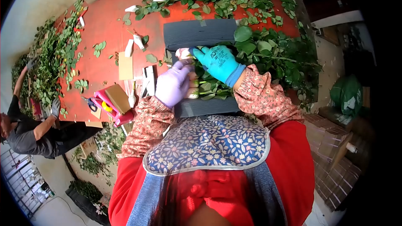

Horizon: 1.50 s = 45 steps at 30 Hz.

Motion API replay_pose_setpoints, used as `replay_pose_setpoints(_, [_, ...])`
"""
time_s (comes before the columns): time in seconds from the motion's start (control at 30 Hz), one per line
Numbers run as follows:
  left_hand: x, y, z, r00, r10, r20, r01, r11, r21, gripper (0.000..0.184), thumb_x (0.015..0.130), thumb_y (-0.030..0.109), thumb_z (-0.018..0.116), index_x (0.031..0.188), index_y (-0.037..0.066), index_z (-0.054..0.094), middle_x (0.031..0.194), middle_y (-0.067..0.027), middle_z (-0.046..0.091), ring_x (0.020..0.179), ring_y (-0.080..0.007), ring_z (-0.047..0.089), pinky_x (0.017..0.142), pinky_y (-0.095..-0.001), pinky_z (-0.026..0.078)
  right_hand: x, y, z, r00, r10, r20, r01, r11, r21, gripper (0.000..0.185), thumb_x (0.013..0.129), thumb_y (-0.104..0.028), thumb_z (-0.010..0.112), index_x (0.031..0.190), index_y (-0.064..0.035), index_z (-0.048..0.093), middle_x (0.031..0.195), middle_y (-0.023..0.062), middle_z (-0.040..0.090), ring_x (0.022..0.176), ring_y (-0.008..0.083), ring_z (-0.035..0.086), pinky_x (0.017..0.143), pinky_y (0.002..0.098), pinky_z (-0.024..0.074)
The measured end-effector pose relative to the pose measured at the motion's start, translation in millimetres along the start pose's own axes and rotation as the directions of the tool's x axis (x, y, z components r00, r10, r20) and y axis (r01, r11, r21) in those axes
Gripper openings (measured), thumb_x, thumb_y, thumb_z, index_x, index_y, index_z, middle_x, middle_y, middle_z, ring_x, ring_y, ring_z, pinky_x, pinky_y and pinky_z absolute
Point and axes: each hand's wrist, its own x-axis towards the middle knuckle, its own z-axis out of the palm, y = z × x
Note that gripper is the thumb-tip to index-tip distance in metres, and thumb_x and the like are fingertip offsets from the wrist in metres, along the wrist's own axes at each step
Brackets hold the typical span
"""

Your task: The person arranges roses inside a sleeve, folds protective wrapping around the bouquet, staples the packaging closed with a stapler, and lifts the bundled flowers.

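Note:
Pale pink roses (pixel 183 53) lie in a row between my hands, their heads to the left and their leafy stems (pixel 208 88) to the right. Under them is a dark grey corrugated sheet (pixel 201 33), which shows above and below the flowers. My left hand (pixel 172 84), in a lilac glove, has its fingers curled over the rose heads, partly covering them. In a teal glove, my right hand (pixel 218 63) reaches over the stems from the right, its fingertips closed at the topmost rose. The fingertips of both hands almost meet there.
Leafy rose stems (pixel 289 56) heap up at the right, with more along the red table's (pixel 146 16) far side. A pink holder (pixel 112 104) with cardboard and scissors (pixel 91 104) stands left. White-wrapped buds (pixel 138 42) lie nearby. A co-worker (pixel 31 132) handles foliage at far left.

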Motion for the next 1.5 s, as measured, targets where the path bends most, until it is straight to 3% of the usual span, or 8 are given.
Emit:
replay_pose_setpoints(0.1, [4, -5, 9, 0.989, 0.004, -0.148, -0.004, 1.000, -0.004, 0.036, 0.080, 0.015, 0.070, 0.115, 0.011, 0.062, 0.124, -0.0115, 0.059, 0.090, -0.0313, 0.066, 0.074, -0.0382, 0.055, -6, 2, 16, 0.979, 0.018, -0.201, -0.006, 0.998, 0.062, 0.038, 0.089, -0.019, 0.051, 0.126, -0.0140, 0.057, 0.086, 0.0071, 0.060, 0.067, 0.0231, 0.062, 0.056, 0.0369, 0.0487])
replay_pose_setpoints(0.27, [1, -7, 13, 0.999, -0.014, -0.051, 0.016, 0.999, 0.033, 0.044, 0.080, 0.020, 0.073, 0.120, 0.011, 0.060, 0.136, -0.0136, 0.054, 0.098, -0.0331, 0.065, 0.079, -0.0385, 0.054, -27, -4, -21, 0.911, 0.089, -0.403, 0.004, 0.974, 0.226, 0.040, 0.088, -0.018, 0.056, 0.127, -0.0084, 0.055, 0.087, 0.0091, 0.061, 0.061, 0.0247, 0.060, 0.056, 0.0403, 0.0469])
replay_pose_setpoints(0.57, [7, 3, -5, 0.965, -0.151, 0.213, 0.156, 0.988, -0.006, 0.055, 0.078, 0.016, 0.074, 0.129, 0.007, 0.056, 0.141, -0.0164, 0.049, 0.113, -0.0340, 0.061, 0.089, -0.0383, 0.052, -135, 80, -45, 0.855, 0.519, 0.013, -0.517, 0.854, -0.058, 0.033, 0.086, -0.014, 0.060, 0.120, -0.0108, 0.059, 0.126, 0.0140, 0.060, 0.076, 0.0334, 0.065, 0.064, 0.0436, 0.0522])
replay_pose_setpoints(0.93, [3, 15, 6, 0.981, 0.011, 0.191, -0.014, 1.000, 0.013, 0.070, 0.076, 0.017, 0.076, 0.140, 0.012, 0.048, 0.149, -0.0141, 0.041, 0.117, -0.0337, 0.059, 0.086, -0.0391, 0.055, -108, 94, -98, 0.842, 0.512, 0.167, -0.463, 0.847, -0.263, 0.016, 0.082, -0.011, 0.060, 0.097, -0.0075, 0.064, 0.094, 0.0114, 0.063, 0.080, 0.0281, 0.067, 0.055, 0.0449, 0.0537])
replay_pose_setpoints(1.17, [-4, 21, 3, 0.983, 0.010, 0.185, -0.041, 0.985, 0.165, 0.059, 0.078, 0.014, 0.072, 0.133, 0.013, 0.053, 0.144, -0.0167, 0.047, 0.098, -0.0337, 0.068, 0.075, -0.0401, 0.057, -108, 130, 1, 0.866, 0.447, 0.223, -0.435, 0.894, -0.106, 0.024, 0.083, -0.010, 0.056, 0.104, -0.0132, 0.067, 0.088, 0.0084, 0.066, 0.079, 0.0317, 0.067, 0.056, 0.0498, 0.0517])
replay_pose_setpoints(1.3, [0, 30, 5, 0.953, -0.090, 0.290, 0.029, 0.978, 0.208, 0.062, 0.081, 0.019, 0.069, 0.139, 0.015, 0.047, 0.149, -0.0158, 0.040, 0.096, -0.0336, 0.068, 0.074, -0.0406, 0.057, -122, 135, 8, 0.926, 0.369, -0.081, -0.372, 0.928, -0.031, 0.021, 0.081, -0.011, 0.058, 0.098, -0.0135, 0.069, 0.090, 0.0098, 0.068, 0.081, 0.0324, 0.067, 0.059, 0.0474, 0.0512])
replay_pose_setpoints(1.43, [0, 25, -1, 0.957, -0.090, 0.277, 0.010, 0.960, 0.279, 0.061, 0.080, 0.031, 0.068, 0.135, 0.015, 0.049, 0.148, -0.0101, 0.041, 0.094, -0.0303, 0.068, 0.072, -0.0446, 0.055, -120, 136, -9, 0.919, 0.379, -0.107, -0.392, 0.906, -0.156, 0.005, 0.078, -0.011, 0.059, 0.080, -0.0141, 0.062, 0.077, 0.0091, 0.065, 0.071, 0.0297, 0.066, 0.057, 0.0464, 0.0506])
replay_pose_setpoints(1.5, [0, 22, -9, 0.957, -0.091, 0.275, 0.035, 0.979, 0.202, 0.059, 0.080, 0.030, 0.069, 0.134, 0.016, 0.050, 0.146, -0.0108, 0.043, 0.095, -0.0311, 0.067, 0.074, -0.0426, 0.054, -109, 116, -62, 0.879, 0.452, -0.152, -0.453, 0.891, 0.033, 0.002, 0.081, -0.010, 0.058, 0.081, -0.0102, 0.059, 0.076, 0.0103, 0.062, 0.069, 0.0317, 0.064, 0.058, 0.0449, 0.0486])
